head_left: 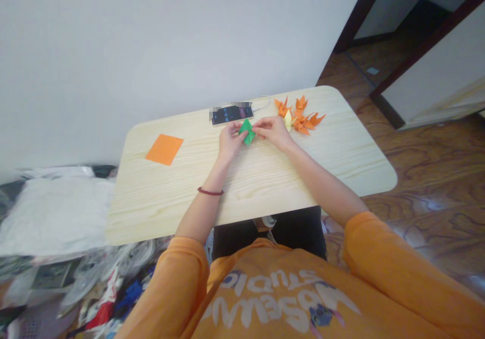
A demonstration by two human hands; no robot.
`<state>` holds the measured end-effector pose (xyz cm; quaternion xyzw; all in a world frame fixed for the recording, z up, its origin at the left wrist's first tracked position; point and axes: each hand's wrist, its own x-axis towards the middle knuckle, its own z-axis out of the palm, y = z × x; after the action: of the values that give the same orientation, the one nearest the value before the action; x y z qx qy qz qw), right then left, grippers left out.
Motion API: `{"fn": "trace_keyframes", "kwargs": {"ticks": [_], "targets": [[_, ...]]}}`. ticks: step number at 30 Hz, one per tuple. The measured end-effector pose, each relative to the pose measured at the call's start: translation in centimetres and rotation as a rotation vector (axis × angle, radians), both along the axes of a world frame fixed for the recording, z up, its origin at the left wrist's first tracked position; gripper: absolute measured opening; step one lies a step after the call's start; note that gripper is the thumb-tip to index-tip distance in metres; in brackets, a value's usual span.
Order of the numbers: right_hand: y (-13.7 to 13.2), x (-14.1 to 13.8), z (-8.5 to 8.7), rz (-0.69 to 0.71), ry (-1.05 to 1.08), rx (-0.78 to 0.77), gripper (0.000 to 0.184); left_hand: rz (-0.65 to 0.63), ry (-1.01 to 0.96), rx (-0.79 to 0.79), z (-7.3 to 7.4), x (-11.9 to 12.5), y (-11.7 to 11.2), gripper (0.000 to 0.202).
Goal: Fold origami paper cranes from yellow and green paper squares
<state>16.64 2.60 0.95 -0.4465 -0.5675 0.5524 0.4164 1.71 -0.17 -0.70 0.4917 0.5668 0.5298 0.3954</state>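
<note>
A small piece of green origami paper [247, 132], folded into a diamond shape, is held up over the middle of the table. My left hand [229, 141] grips its left side, the thumb lying across the front. On the opposite side, the fingertips of my right hand [273, 131] pinch the right edge. Just beyond my right hand lie several folded orange paper pieces [303, 123] with pointed petals, and a pale yellow folded piece [288, 120] among them. A flat orange paper sheet [164, 149] rests to the left of my hands.
Behind my hands a phone [232, 113] with a lit screen lies near the wall, a white cable [263, 107] running from it. The light wooden table [265, 182] has rounded corners. Piled bags and clutter [94, 288] sit at the lower left.
</note>
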Motion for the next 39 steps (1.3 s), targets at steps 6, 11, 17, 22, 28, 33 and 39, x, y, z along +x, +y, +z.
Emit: {"fn": "trace_keyframes", "kwargs": {"ticks": [6,11,17,22,28,33,39], "targets": [[0.19,-0.06,-0.47,-0.004,-0.045,-0.033,0.01,-0.036,0.109,-0.051,-0.36,-0.34,-0.21,0.021],[0.12,0.03,-0.78,-0.009,-0.05,-0.035,0.008,-0.049,0.146,-0.067,-0.34,-0.65,-0.15,0.027],[0.21,0.11,-0.68,-0.017,-0.02,-0.059,0.012,-0.028,0.158,-0.003,-0.48,-0.65,0.0,0.03],[0.26,0.14,-0.55,0.021,0.008,-0.084,0.014,-0.033,0.164,0.008,-0.46,-0.52,-0.16,0.03],[0.31,0.13,-0.51,0.042,-0.001,-0.087,0.016,-0.036,0.143,0.001,-0.66,-0.5,-0.06,0.032],[0.29,0.13,-0.32,0.045,-0.012,-0.082,0.02,-0.055,0.077,-0.038,-0.62,-0.39,-0.01,0.031],[0.1,0.01,0.04,0.026,0.044,-0.117,0.02,-0.098,-0.063,-0.101,0.17,-0.08,-0.47,0.032]]}}
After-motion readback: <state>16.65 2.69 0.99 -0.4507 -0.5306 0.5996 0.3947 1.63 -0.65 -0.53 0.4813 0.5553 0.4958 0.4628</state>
